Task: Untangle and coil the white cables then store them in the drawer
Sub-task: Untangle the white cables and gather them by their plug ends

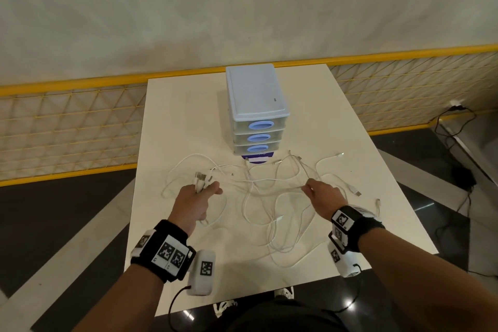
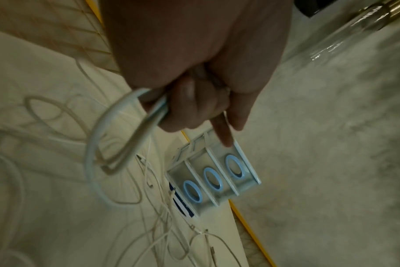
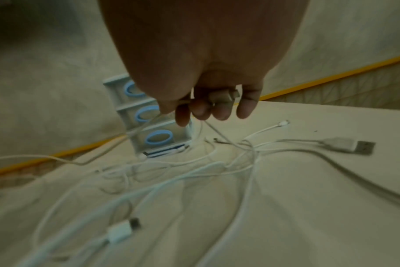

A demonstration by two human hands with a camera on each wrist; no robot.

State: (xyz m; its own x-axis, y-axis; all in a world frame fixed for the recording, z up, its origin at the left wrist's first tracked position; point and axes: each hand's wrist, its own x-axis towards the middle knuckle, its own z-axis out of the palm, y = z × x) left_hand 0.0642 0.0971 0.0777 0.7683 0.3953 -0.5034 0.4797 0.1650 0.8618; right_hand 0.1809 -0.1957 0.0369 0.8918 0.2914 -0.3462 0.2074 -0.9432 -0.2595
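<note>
Several tangled white cables [image 1: 272,197] sprawl over the white table [image 1: 188,105] in front of a pale blue three-drawer unit [image 1: 256,105], whose drawers all look closed. My left hand [image 1: 200,191] grips a bundle of cable ends, with USB plugs [image 1: 200,177] sticking out above the fist; in the left wrist view the held cables [image 2: 146,115] loop down out of the left hand [image 2: 194,101]. My right hand [image 1: 314,190] pinches a thin cable and holds a plug [image 3: 231,94] under its curled fingers [image 3: 219,110]. A strand stretches between the two hands.
A blue and white card [image 1: 257,158] lies at the foot of the drawer unit. Loose plugs lie to the right [image 1: 357,193] and near the table middle [image 3: 121,231]. A yellow mesh fence [image 1: 67,121] runs behind the table. Dark floor surrounds it.
</note>
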